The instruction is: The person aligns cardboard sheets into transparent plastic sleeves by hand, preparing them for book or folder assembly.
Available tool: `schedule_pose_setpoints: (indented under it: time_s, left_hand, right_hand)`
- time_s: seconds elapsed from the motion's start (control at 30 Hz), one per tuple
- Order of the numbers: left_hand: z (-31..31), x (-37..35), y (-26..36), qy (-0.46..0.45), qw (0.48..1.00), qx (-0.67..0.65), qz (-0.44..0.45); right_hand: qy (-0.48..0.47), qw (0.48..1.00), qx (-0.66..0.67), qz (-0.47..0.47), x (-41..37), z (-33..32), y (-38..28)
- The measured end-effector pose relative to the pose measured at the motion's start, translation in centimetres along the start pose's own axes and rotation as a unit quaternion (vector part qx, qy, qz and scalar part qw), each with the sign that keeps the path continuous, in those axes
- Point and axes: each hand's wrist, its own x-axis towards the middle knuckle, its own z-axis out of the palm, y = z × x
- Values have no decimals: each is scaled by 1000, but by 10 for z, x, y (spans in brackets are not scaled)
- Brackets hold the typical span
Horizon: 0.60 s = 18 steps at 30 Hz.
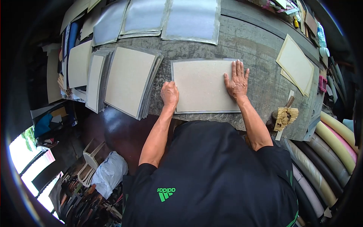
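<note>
A beige board (200, 85) with a narrow grey margin lies flat on the worn wooden table in front of me. My left hand (170, 94) is closed at the board's left edge, its fingers curled; anything pinched in them is hidden. My right hand (237, 80) lies flat on the board's right side, fingers stretched out and pointing to the far edge. A stack of similar beige boards with grey edges (130, 79) stands to the left of my left hand.
Grey-silver sheets (191, 20) lie along the table's far side. Two cream boards (297, 64) rest at the right, beyond a pot with a wooden piece on top (285, 118). Rolls of material (332, 143) fill the lower right. A white chair (90, 160) stands below left.
</note>
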Motion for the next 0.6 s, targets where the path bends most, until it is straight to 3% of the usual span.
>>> schedule_pose_setpoints:
  time_s: [0.2,0.3,0.6]
  left_hand:
    - [3,3,1,-7,1000,4,-9]
    - [6,3,2,-4,1000,18,-11]
    - [8,3,-2,10,998,47,43]
  right_hand:
    - [1,1000,-17,26,-32,9,-3]
    - [14,999,22,-23,-77,7,-2]
    - [0,1000,6,-19,-78,-4,-7]
